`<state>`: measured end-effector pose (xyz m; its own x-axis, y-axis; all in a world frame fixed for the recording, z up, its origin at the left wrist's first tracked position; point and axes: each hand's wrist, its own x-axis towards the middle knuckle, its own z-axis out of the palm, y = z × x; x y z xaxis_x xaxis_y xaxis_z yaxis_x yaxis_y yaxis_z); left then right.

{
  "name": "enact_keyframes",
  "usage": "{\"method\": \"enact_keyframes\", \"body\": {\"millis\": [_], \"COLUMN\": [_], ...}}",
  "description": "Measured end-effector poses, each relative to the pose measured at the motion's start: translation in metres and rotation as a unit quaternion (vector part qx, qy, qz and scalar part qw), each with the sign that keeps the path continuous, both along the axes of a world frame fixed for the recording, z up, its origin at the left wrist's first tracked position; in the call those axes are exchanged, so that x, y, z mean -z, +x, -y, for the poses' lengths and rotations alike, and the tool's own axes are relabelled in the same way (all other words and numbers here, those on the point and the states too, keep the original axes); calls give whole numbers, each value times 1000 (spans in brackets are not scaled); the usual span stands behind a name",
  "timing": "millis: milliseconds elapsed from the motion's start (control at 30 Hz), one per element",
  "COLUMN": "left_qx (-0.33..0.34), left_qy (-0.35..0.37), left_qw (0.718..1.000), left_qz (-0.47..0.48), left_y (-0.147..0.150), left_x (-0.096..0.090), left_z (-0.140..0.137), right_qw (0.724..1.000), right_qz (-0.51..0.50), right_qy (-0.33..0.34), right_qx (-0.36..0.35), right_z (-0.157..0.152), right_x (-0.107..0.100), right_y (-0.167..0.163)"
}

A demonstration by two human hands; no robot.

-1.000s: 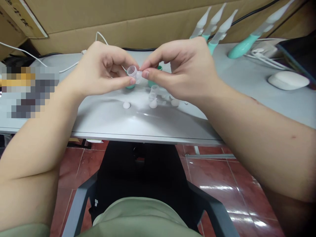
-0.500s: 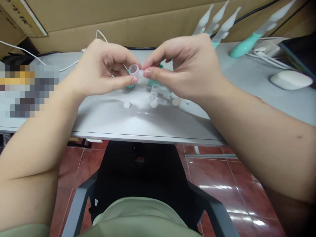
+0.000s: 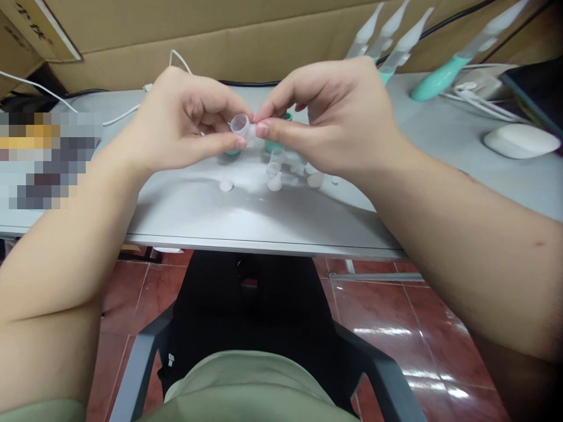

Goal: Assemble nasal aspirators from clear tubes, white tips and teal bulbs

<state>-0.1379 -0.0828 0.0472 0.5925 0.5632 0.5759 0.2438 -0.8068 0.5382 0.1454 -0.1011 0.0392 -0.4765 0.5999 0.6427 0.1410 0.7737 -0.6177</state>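
Above the grey table, my left hand (image 3: 189, 120) pinches a clear plastic tube piece (image 3: 241, 128) between thumb and fingers, its round open end facing me. The thumb and forefinger of my right hand (image 3: 316, 114) close on the piece's right side, where a short stub seems to stick out. Whether a separate small part sits between those fingertips is hidden. Behind and below the hands are partly covered turquoise parts (image 3: 273, 147). Closer to me on the table lie another clear tube piece (image 3: 275, 159), a small translucent cone (image 3: 275, 183) and a white dome-shaped cap (image 3: 226, 185).
Several turquoise devices with clear bodies and white pointed tips (image 3: 440, 79) stand at the back right. A white computer mouse (image 3: 521, 140) lies near white cables at the right. Cardboard (image 3: 197, 47) walls the back. More small translucent parts (image 3: 314, 177) lie under my right hand.
Both hands keep their pinch on the clear tube piece in almost the same place. The view has shifted very slightly.
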Motion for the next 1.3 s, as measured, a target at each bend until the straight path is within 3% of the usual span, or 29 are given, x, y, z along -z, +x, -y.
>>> {"method": "enact_keyframes", "body": {"millis": [267, 433, 633, 967, 1100, 1300], "left_qx": [37, 65, 93, 125, 93, 43], "left_qy": [-16, -33, -37, -95, -130, -145], "left_qw": [998, 993, 985, 981, 981, 979], "left_qz": [43, 88, 143, 114, 106, 137], "left_y": [7, 10, 10, 7, 8, 16], "left_x": [4, 5, 3, 18, 17, 17], "left_z": [3, 2, 1, -34, -29, -6], "right_qw": [1000, 999, 990, 979, 974, 978], "right_qz": [9, 0, 56, 49, 69, 81], "right_qy": [0, 54, 109, 166, 182, 150], "right_qx": [3, -2, 70, 104, 112, 121], "right_z": [-2, -3, -6, 4, 5, 11], "right_x": [1, 2, 6, 2, 1, -2], "right_y": [0, 3, 2, 6, 5, 4]}}
